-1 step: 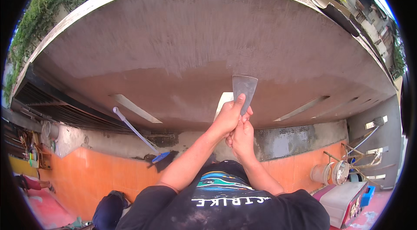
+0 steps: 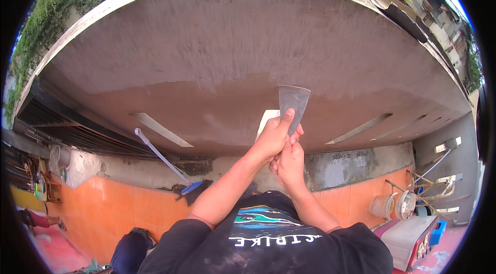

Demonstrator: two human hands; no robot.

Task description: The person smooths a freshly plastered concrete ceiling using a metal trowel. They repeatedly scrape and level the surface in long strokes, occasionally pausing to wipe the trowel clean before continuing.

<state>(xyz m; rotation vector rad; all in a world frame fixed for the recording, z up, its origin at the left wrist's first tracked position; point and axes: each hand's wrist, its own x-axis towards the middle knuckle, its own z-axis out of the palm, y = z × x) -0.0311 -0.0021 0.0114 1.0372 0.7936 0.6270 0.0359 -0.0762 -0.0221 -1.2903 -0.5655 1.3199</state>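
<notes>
A wide-bladed putty knife [image 2: 295,99] points away from me at the middle of the view, its flared grey blade up against the brown-grey wall [image 2: 222,41]. My left hand [image 2: 274,132] grips it, with the thumb laid along the blade. Just below, my right hand [image 2: 290,164] is closed around the handle end, its fingers close against the left hand. The handle itself is hidden by both hands. Across the wall, a darker, damp-looking band runs under a paler, streaked upper part, and the blade's edge lies near the border between them.
Slanted slots [image 2: 163,130] pierce the wall. A broom [image 2: 163,156] with a blue head leans at left by a dark metal grille [image 2: 72,124]. Buckets [image 2: 404,204] and poles stand at right, near a grey-and-maroon box [image 2: 408,240]. Orange tiles [image 2: 119,212] cover the floor. Another person's leg [image 2: 44,219] shows far left.
The putty knife has shifted slightly up and to the right along the wall, and both hands have moved with it. The grip looks the same.
</notes>
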